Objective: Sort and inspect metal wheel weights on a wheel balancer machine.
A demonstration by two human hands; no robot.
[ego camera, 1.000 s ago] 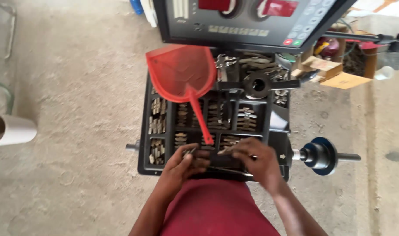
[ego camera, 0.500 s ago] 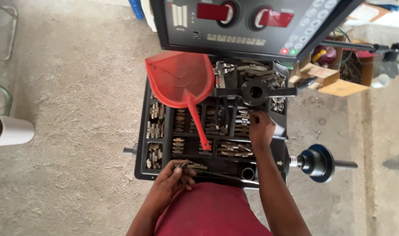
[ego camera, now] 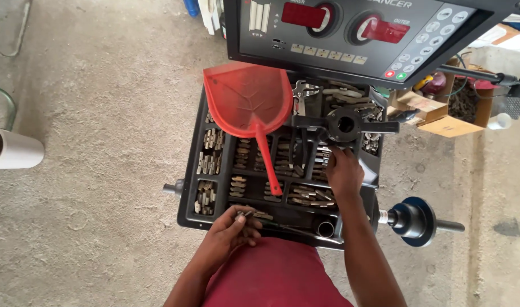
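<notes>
Small metal weights (ego camera: 246, 216) are pinched by the left hand (ego camera: 231, 236); the right hand (ego camera: 344, 173), fingers curled, is reaching into the tray (ego camera: 192, 219) just ahead.

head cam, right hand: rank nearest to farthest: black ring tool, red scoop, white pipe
From the right hand:
1. Black ring tool, just beyond the fingertips, at the tray's far end.
2. Red scoop, to the hand's left, lying across the tray.
3. White pipe, on the floor at the far left edge.
</notes>
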